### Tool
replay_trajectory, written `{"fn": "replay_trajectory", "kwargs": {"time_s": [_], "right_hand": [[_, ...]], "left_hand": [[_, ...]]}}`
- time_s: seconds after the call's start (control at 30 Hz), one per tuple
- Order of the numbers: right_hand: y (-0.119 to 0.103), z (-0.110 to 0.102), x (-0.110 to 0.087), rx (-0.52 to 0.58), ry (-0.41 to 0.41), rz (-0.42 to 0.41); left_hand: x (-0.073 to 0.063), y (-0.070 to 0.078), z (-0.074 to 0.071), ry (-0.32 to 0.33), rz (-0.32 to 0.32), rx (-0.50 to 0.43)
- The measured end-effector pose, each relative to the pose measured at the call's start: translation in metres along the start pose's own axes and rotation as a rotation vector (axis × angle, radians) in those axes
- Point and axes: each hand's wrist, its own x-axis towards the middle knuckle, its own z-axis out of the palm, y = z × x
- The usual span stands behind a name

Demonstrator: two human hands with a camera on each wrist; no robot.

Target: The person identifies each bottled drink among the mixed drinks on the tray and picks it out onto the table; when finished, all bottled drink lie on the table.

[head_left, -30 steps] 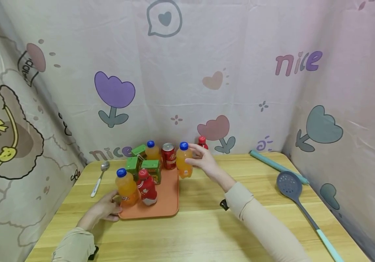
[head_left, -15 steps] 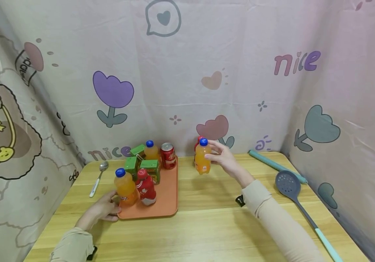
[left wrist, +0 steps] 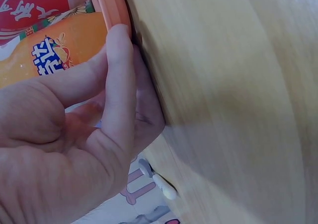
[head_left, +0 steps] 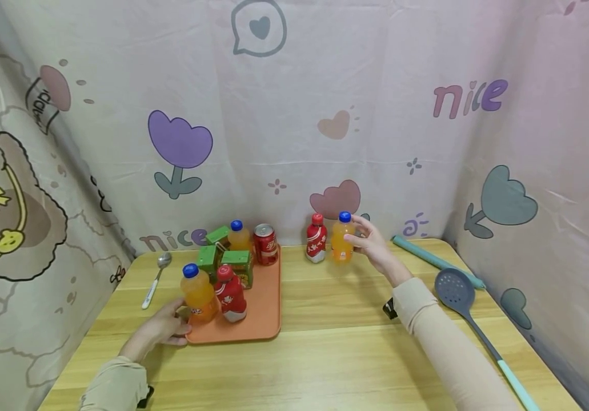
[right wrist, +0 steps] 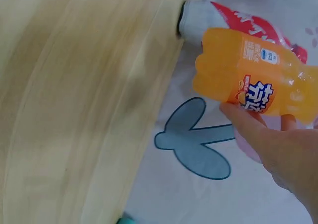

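Note:
My right hand (head_left: pixel 373 244) grips an orange soda bottle (head_left: pixel 342 242) with a blue cap, upright near the back of the table. In the right wrist view the orange bottle (right wrist: pixel 238 70) is held from one side by thumb and fingers. Just left of it stands a red soda bottle (head_left: pixel 317 240) with a white base. My left hand (head_left: pixel 164 326) holds the near left corner of an orange tray (head_left: pixel 263 319); in the left wrist view a finger lies over the tray's rim (left wrist: pixel 113 8). Another orange soda bottle (head_left: pixel 199 294) and a red bottle (head_left: pixel 231 294) stand on the tray beside this hand.
Farther back on the tray are green drink cartons (head_left: pixel 237 262), a red soda can (head_left: pixel 265 244) and an orange bottle (head_left: pixel 239 237). A spoon (head_left: pixel 155 282) lies at left. A grey skimmer (head_left: pixel 455 288) and a teal stick (head_left: pixel 435 261) lie at right. Patterned curtains enclose the table.
My right hand has carried the orange soda bottle from the tray's right edge rightward, past the red bottle, to its right side. The left hand stays at the tray corner.

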Motion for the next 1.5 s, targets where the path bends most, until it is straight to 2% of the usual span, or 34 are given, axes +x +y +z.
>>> {"fn": "replay_trajectory", "kwargs": {"time_s": [0.17,0.43,0.73,1.0,1.5], "right_hand": [[0.004,-0.005,0.005,0.019,0.053,0.022],[0.014,-0.012,0.017,0.053,0.094,0.042],[0.023,-0.012,0.022,0.044,0.124,0.025],[0.026,-0.007,0.027,0.045,0.127,0.02],[0.038,-0.016,0.03,0.061,0.092,0.004]], "left_hand": [[0.002,-0.002,-0.001,0.007,-0.001,-0.001],[0.002,-0.002,0.0,0.014,0.008,0.001],[0.001,-0.002,0.002,0.024,0.007,-0.006],[0.001,-0.001,0.002,0.024,-0.004,-0.01],[0.002,-0.002,0.001,0.027,-0.005,-0.011]]}}
